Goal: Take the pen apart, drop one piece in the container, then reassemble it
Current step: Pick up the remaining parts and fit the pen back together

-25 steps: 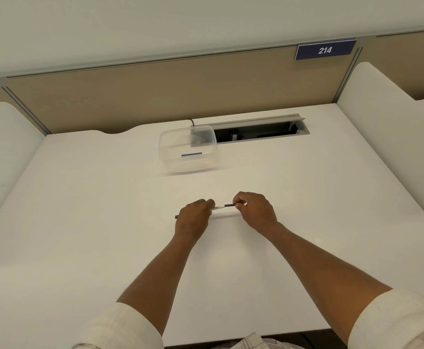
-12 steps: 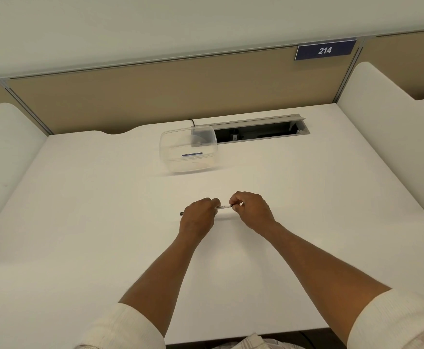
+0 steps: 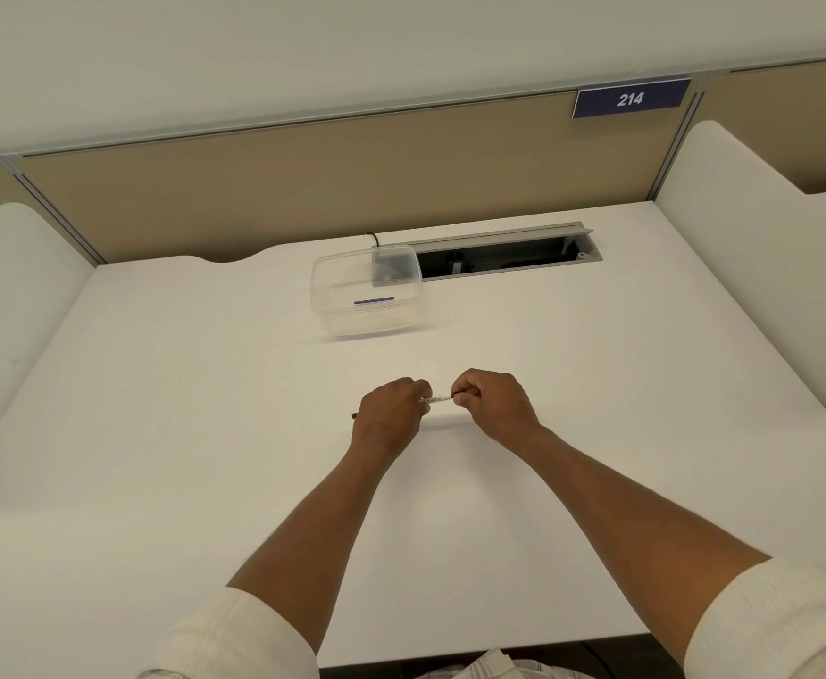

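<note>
The pen [image 3: 439,398] runs left-right between both grips: left hand [image 3: 387,418] and right hand [image 3: 491,403] each pinch one end, container [image 3: 366,295] toward the tabletop's far edge.

Pen [image 3: 439,398] mostly hidden in both fists (print too small).

One pen [image 3: 441,398], one clear container [image 3: 366,295] with a single small blue-striped piece [image 3: 374,301] lying in it, and one white table [image 3: 205,433] under them. Two hands: one left hand [image 3: 387,418], one right hand [image 3: 494,403] (both on the pen). One cable slot [image 3: 504,259], one number plate [image 3: 630,98], two white cuffs [image 3: 234,639].
</note>
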